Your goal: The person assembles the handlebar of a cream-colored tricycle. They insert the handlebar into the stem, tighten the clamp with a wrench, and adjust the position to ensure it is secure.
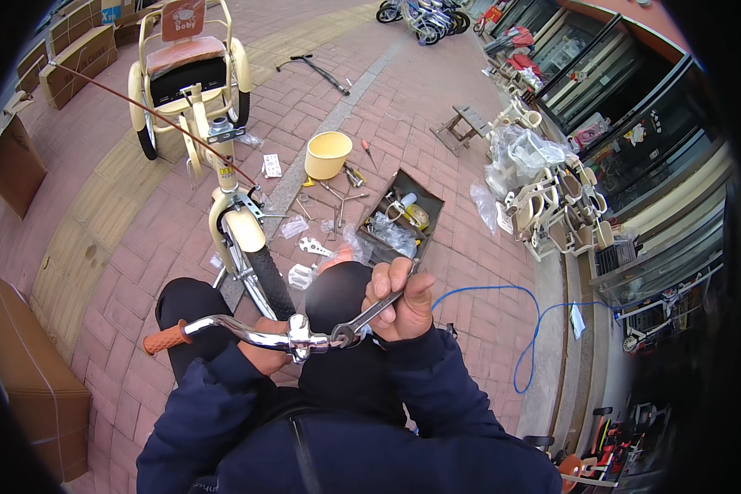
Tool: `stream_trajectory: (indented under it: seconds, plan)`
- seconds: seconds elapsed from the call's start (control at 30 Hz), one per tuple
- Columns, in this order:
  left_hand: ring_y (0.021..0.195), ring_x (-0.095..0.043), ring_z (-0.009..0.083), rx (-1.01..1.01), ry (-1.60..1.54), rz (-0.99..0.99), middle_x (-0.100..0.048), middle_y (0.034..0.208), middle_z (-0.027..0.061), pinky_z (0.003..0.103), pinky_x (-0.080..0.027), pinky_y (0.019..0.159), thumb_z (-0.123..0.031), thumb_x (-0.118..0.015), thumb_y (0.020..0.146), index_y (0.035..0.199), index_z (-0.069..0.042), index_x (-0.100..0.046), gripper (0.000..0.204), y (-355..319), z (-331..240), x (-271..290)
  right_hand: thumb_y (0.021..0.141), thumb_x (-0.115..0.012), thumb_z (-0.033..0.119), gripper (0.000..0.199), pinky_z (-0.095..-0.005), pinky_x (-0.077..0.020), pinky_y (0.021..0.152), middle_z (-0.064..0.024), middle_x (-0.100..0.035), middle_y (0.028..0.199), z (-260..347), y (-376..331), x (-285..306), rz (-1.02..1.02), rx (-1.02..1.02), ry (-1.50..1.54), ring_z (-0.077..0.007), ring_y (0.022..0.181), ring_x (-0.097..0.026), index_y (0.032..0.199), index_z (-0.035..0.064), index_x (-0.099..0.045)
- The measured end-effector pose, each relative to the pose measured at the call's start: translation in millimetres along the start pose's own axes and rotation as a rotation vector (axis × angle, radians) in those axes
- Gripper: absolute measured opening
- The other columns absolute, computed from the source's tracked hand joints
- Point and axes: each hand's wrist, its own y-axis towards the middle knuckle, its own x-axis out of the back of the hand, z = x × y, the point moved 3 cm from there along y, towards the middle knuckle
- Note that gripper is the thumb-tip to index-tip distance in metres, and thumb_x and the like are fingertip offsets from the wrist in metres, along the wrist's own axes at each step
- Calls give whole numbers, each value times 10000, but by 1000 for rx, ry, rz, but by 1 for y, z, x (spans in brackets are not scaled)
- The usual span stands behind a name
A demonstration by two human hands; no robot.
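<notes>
Across my lap lies a chrome handlebar (pixel 240 331) with an orange grip (pixel 166 338) on its left end. My left hand (pixel 265 357) is closed around the bar from below, just left of the chrome stem clamp (pixel 302 336); the bar hides most of its fingers. In my right hand (pixel 405 306) is a metal open-ended wrench (pixel 376 309), pinched between thumb and fingers. The wrench's jaw meets the clamp's right side, at what looks like a bolt. Ahead to the left stands a cream tricycle (pixel 240 226) with a rear child seat and a front wheel, and without handlebars.
Past my knees sit a yellow bucket (pixel 328 156), a toolbox (pixel 430 202) and scattered tools on red paving. Cream plastic parts (pixel 556 206) pile up at right, near a blue hose (pixel 538 321). Cardboard boxes (pixel 37 379) line the left. A wooden stool (pixel 463 125) stands farther off.
</notes>
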Motion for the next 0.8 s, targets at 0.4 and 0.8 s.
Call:
stream_trajectory:
  seconds: [0.4, 0.8]
  plan:
    - [740, -696, 234, -117, 79, -60, -698, 781, 84, 368, -541, 686, -62, -676, 878, 877, -54, -713, 38, 0, -6, 3, 995, -573, 517, 454, -271, -504, 582, -98, -591, 985, -2, -7, 5, -20, -19, 1, -121, 666, -590, 981, 63, -565]
    - [845, -703, 238, -102, 123, 2, -728, 947, 125, 337, -519, 741, -92, -625, 970, 1152, -66, -690, 194, 1, 0, -4, 1023, -569, 272, 367, -397, -613, 707, -266, -565, 1093, 8, -33, -28, -174, 31, -504, -289, 785, -696, 1064, -92, -594]
